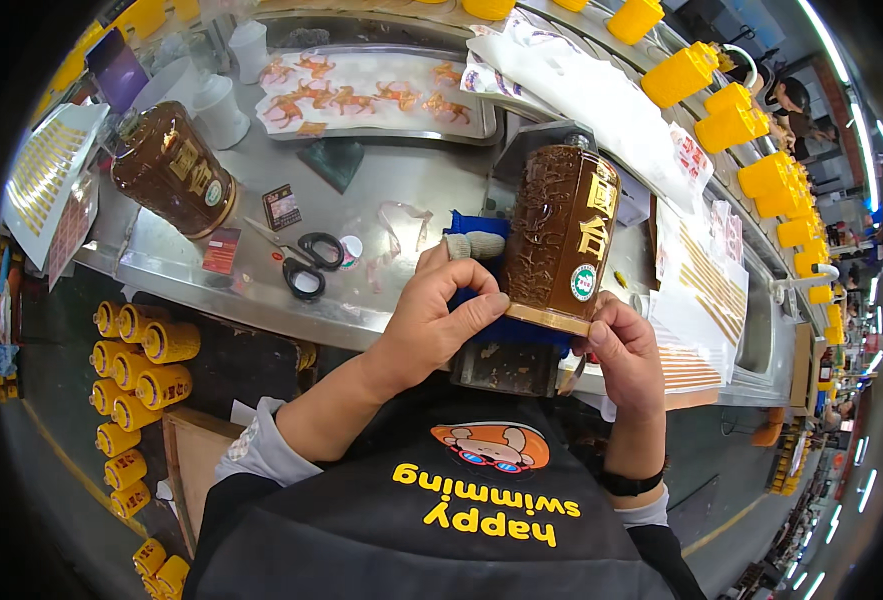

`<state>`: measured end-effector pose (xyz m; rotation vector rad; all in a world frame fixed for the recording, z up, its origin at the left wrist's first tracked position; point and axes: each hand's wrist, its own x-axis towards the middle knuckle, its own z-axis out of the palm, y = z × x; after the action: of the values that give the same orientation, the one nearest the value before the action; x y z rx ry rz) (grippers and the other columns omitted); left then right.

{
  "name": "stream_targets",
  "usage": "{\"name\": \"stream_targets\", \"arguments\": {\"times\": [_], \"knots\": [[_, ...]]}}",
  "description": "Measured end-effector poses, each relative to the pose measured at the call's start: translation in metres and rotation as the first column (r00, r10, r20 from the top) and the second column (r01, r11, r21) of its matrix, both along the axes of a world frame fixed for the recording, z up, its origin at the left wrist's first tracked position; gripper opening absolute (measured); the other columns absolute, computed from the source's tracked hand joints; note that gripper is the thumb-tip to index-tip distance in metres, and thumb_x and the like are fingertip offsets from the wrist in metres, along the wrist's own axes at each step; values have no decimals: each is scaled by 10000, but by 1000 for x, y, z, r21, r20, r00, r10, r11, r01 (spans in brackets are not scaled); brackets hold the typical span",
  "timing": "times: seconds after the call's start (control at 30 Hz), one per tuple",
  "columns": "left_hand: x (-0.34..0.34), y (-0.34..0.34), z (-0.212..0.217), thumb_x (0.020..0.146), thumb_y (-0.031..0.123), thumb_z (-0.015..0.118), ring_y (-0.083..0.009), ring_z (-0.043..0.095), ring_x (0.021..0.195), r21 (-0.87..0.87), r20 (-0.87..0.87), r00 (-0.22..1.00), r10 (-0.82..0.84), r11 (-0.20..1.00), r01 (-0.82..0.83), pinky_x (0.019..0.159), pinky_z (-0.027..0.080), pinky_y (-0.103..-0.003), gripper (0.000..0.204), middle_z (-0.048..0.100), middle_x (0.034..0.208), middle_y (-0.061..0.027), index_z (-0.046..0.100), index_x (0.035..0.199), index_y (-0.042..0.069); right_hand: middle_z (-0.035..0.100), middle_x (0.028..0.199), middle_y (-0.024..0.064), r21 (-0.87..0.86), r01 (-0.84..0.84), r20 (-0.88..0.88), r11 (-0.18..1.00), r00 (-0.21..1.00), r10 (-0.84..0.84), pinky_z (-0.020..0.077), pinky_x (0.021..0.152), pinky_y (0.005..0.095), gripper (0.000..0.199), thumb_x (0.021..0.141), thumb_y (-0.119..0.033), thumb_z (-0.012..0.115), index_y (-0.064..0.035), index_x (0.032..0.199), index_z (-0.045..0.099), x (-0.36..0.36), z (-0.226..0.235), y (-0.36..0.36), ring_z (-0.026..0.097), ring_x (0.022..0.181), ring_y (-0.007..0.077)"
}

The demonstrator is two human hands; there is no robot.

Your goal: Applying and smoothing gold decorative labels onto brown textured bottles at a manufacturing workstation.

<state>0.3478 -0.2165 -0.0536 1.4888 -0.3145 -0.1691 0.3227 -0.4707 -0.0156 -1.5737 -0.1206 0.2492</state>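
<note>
A dark brown bottle [549, 225] with raised texture, gold characters and a round green-and-white label lies tilted over a blue cloth [531, 332] on a dark metal holder [506, 368]. Around its base runs a narrow gold strip [548, 317]. My left hand [441, 315], a fabric cot on one finger, presses thumb and fingers at the strip's left end against the bottle. At its right end, my right hand [623, 350] pinches the strip between thumb and fingers. The fingertips behind the base are hidden.
Left on the steel table stand a second brown bottle [173, 170] and black scissors [308, 268]. Farther back is a tray [381, 132] of orange-gold figures. Sheets of gold strips [706, 290] lie at right. Yellow bottles [166, 385] stand low at left; others [681, 75] line the far conveyor.
</note>
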Motion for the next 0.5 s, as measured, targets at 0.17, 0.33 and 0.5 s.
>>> {"name": "stream_targets", "arguments": {"times": [0.17, 0.33, 0.5], "knots": [[1, 1, -2, 896, 247, 691, -260, 442, 1073, -5, 15, 1000, -1, 1000, 1, 994, 309, -374, 184, 522, 1023, -103, 637, 886, 72, 501, 835, 10, 15, 8, 3, 1000, 1000, -8, 417, 704, 247, 242, 955, -183, 646, -45, 788, 540, -1, 1, 1, 496, 754, 103], [4, -1, -3, 898, 236, 689, -263, 450, 1063, 13, 107, 994, 27, 1000, -29, 985, 325, -371, 173, 537, 1040, -107, 638, 895, 70, 501, 825, 8, 0, 13, -7, 1000, 1000, -13, 409, 710, 248, 241, 949, -190, 653, -50, 786, 542, -1, 2, 2, 496, 753, 103], [2, -1, -6, 897, 231, 691, -273, 452, 1093, 22, 86, 996, 25, 999, -27, 998, 326, -377, 171, 546, 1065, -114, 637, 903, 68, 504, 825, 9, 4, 26, -17, 1000, 1000, -26, 410, 715, 250, 243, 943, -200, 661, -48, 789, 552, -1, 1, 2, 498, 752, 104]]}}
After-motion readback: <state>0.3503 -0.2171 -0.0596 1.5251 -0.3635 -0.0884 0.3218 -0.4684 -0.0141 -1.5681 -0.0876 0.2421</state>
